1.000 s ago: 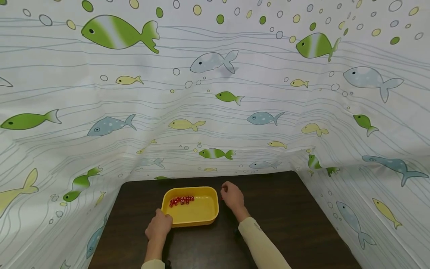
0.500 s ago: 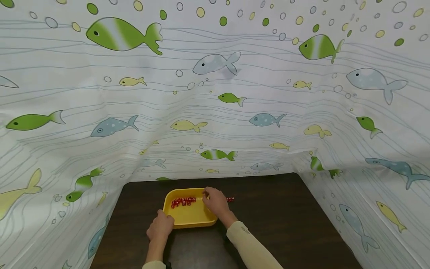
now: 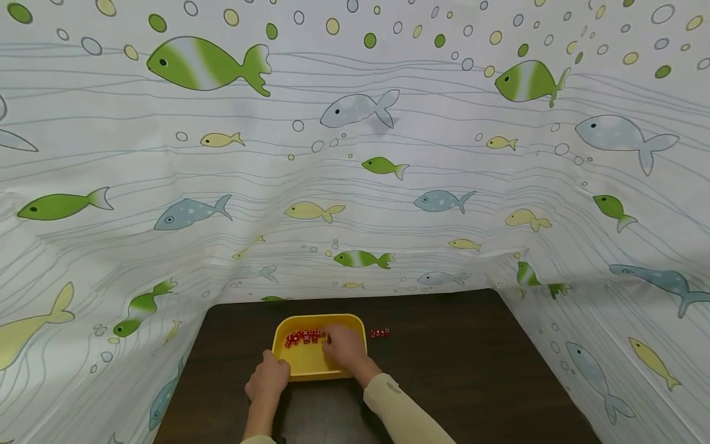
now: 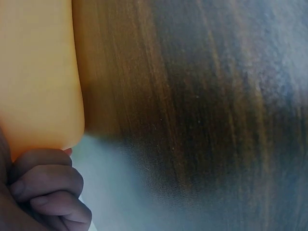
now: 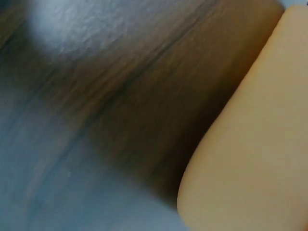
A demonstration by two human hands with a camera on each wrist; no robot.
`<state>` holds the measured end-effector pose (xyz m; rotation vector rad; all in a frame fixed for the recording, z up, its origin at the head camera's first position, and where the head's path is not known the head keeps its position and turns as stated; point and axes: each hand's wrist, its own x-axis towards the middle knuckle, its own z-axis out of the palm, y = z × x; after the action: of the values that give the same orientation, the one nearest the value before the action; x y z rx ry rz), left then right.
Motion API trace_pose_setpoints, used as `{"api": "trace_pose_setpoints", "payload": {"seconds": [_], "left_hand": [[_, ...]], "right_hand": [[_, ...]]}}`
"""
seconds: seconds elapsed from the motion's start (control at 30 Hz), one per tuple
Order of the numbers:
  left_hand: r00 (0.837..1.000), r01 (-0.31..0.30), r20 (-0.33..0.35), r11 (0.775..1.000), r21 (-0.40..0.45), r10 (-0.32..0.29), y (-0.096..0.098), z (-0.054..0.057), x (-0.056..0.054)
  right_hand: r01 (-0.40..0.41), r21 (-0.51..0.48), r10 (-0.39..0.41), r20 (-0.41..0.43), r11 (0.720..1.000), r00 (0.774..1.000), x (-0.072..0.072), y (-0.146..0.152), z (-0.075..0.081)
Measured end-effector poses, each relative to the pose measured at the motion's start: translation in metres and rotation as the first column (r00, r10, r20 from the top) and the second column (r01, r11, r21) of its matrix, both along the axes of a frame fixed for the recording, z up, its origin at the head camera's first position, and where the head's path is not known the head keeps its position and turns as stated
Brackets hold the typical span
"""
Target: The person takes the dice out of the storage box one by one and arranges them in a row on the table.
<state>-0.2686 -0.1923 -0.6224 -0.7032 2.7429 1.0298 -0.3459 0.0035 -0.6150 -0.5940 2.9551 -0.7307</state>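
Near the far edge of the dark wooden table [image 3: 455,364], left of its middle: one yellow rectangular tray [image 3: 316,369], rounded corners, near edge partly behind the right forearm.

Left hand [image 3: 268,377]: at the tray's near left corner, fingers curled and clamped on the rim; the left wrist view shows bent fingers against the wall, the hand cut off at lower left.

Right hand [image 3: 345,346]: inside the tray, fingers bent, fingertips at the right end of the red dice [image 3: 302,337]; whether they pinch a die cannot be told (the hand lies outside the right wrist view, which shows only tray wall and table).

Dice, in tray: red, white pips, clustered by the far left corner; count unclear, some perhaps covered.

Loose dice [image 3: 380,333]: short row just beyond the tray's right edge; pips blurred.

Right sleeve [image 3: 407,410]: cream, lettering illegible at the cuff.

Backdrop: fish-printed cloth [image 3: 444,154], cropped. Table's near edge: out of frame.
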Motion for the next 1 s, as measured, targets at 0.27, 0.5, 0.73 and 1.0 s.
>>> {"api": "trace_pose_setpoints", "payload": {"seconds": [0.27,0.5,0.73,1.0], "left_hand": [[1.000,-0.002,0.022,1.000,0.003,0.002,0.004,-0.003,0.000],[0.999,-0.021,0.035,1.000,-0.001,0.021,0.004,-0.007,-0.001],[1.000,-0.019,0.019,1.000,0.001,0.019,0.002,-0.005,-0.004],[1.000,-0.021,0.016,1.000,0.001,0.021,0.002,-0.005,-0.004]], "right_hand": [[-0.034,0.055,0.031,0.069,0.998,0.997,0.004,-0.002,-0.005],[-0.055,0.122,0.048,0.063,0.991,0.997,0.004,-0.005,-0.008],[-0.034,0.142,0.029,0.033,0.989,0.999,-0.002,-0.009,-0.011],[-0.052,0.143,0.052,0.006,0.988,0.999,-0.002,-0.010,-0.012]]}}
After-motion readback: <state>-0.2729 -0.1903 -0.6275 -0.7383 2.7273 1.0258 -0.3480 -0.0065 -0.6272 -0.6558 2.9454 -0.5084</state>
